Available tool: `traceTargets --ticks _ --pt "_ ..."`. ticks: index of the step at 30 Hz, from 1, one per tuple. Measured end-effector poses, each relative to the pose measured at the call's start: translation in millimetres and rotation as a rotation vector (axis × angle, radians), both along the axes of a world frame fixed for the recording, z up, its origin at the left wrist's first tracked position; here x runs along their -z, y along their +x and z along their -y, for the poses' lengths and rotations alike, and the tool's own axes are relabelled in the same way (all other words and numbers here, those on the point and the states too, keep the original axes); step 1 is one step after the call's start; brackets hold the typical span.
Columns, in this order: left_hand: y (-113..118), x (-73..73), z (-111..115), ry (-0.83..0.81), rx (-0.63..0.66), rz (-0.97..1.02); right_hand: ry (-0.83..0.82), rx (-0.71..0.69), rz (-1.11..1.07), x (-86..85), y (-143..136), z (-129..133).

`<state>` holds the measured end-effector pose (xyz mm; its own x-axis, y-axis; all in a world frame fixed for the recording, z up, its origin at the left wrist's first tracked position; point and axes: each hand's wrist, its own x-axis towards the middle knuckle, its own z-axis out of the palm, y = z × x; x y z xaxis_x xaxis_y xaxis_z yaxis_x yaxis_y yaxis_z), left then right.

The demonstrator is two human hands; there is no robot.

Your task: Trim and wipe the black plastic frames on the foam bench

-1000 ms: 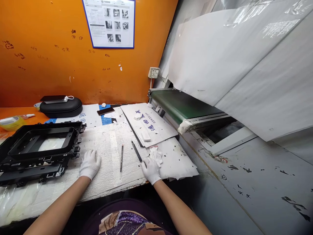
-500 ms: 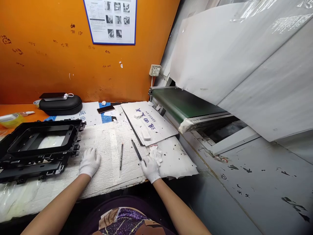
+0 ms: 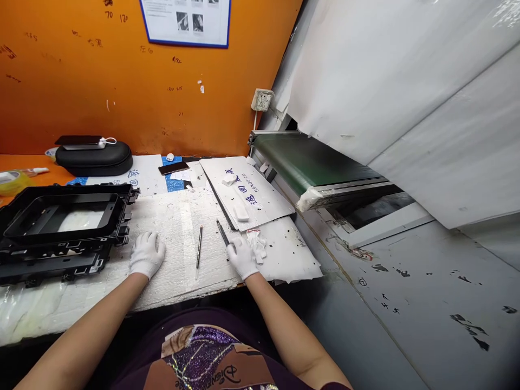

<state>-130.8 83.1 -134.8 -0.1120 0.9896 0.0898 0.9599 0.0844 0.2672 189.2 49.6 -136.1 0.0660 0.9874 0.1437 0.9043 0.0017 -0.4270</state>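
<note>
My left hand, in a white glove, lies on the white foam sheet with its fingers stretched forward and holds nothing. Close to its left is a stack of black plastic frames. My right hand, gloved too, rests near the front edge of the table. Its fingertips reach the lower end of a dark pen-like tool; the fingers look extended, not wrapped round it. A crumpled white glove or cloth lies against its right side. Between my hands lies a thin black pencil-like stick.
A marked white board carries white blocks, one of them an eraser-like block. Behind are a phone and a black case. A green conveyor belt stands at the right, below hanging white sheets.
The view has tilted down a little. My right hand has shifted slightly left and forward, onto the lower end of the pen-like tool. My left hand stays in place.
</note>
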Motion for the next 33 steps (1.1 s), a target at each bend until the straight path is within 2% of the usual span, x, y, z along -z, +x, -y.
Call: traceTargets --ticks 3,6,13,18,24,29,33 --pt "1 0.1 0 -0.009 -0.010 0.004 -0.069 -0.015 0.102 -4.2 -17 -14" --pt "2 -0.6 1 -0.030 -0.018 0.005 -0.140 -0.029 0.189 -0.7 -29 -22" --pt "3 -3.5 3 -0.052 -0.027 0.008 -0.107 -0.021 0.224 6.2 -34 -19" --pt "4 -4.7 2 -0.060 -0.026 0.004 -0.202 -0.002 0.244 -6.7 -46 -5" --pt "4 -4.5 1 -0.040 -0.027 0.001 -0.233 -0.339 0.213 -26.8 -91 2" --pt "2 -5.5 0 -0.013 -0.006 0.008 -0.367 -0.300 0.303 -29.5 -121 -14" --pt "3 -7.6 -1 -0.020 -0.012 0.008 -0.354 -0.274 0.263 -32.1 -117 -16"
